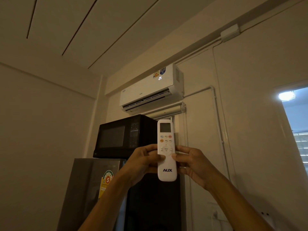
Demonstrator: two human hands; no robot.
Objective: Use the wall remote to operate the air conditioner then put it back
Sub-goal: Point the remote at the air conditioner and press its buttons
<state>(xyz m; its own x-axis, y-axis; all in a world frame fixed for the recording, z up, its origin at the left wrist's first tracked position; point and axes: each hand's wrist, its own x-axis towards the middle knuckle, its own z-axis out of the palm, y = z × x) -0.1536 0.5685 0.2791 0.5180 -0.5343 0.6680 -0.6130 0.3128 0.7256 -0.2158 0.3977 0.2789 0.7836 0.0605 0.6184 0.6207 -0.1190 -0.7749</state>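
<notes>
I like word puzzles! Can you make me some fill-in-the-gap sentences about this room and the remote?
1. The white remote is held by ____ hands, the left hand and the right hand.
2. The brand word printed low on the remote is ____.
3. The glowing number on the air conditioner reads ____.
4. The black microwave sits on top of the ____.

Missing words: two; AUX; 25; fridge

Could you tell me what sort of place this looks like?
Probably a small flat or studio room: a black microwave sits on a grey fridge, below a wall-mounted air conditioner.
</notes>
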